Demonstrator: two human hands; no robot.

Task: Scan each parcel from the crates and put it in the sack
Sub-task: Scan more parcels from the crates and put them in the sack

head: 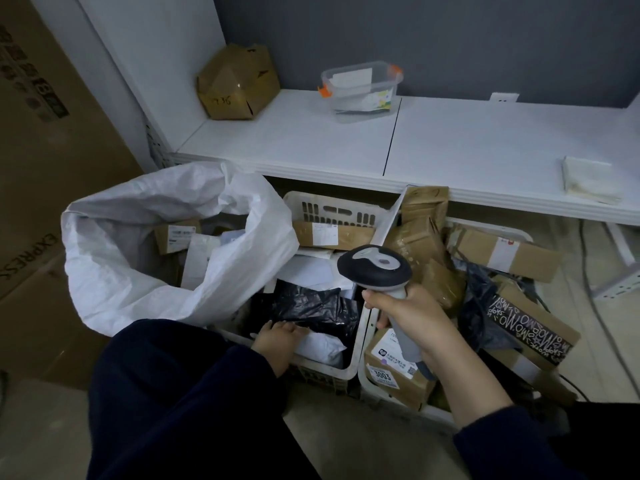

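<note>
The open white sack (121,258) holds a labelled brown box (176,237) and white mailers (199,258). The left crate (332,209) beside it holds a black poly parcel (311,306) among pale ones, and the right crate (491,226) is heaped with brown boxes (502,254), one labelled "3003", another taped "MOMO". The right hand (419,317) clenches the scanner (375,265) above the crates; the left hand (277,341) lies on the black poly parcel, and I cannot tell whether its fingers grasp it.

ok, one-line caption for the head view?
Right hand holds scanner; left hand touches black parcel in the crate beside the sack.
</note>
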